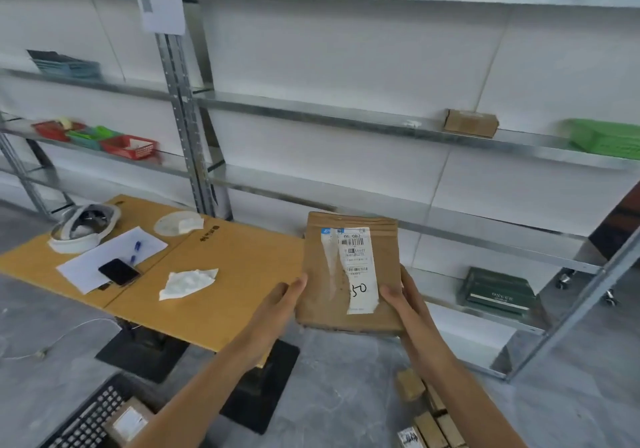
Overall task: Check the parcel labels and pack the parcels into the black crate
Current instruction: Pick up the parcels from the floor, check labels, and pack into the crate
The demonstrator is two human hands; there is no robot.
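Holding a flat brown parcel (325, 267) upright in mid-air, squarely between both hands, in front of the metal shelving (311, 108). Gripping its lower left edge with the left hand (277, 305), thumb lying up along the side, fingers hidden behind. Clamping the lower right edge with the right hand (403, 300), thumb laid across the front and touching the bottom corner of the white label (358, 267).

Kraft-paper skin, creased and scuffed, rectangular, with a folded band across the top. Long glossy label, wrinkled and torn down its left side, carrying barcodes and a handwritten mark low down.

Down at bottom left on the floor, catching the black crate (86, 416), lattice-walled, with a small brown box (130, 421) inside, well apart from the held parcel. Just left of the parcel, the cardboard-topped table (235, 267), its near corner under the left forearm. Right of the arms, small brown cartons (433, 420) stacked low. Between the table's black base (263, 388) and those cartons, bare grey floor (346, 378).
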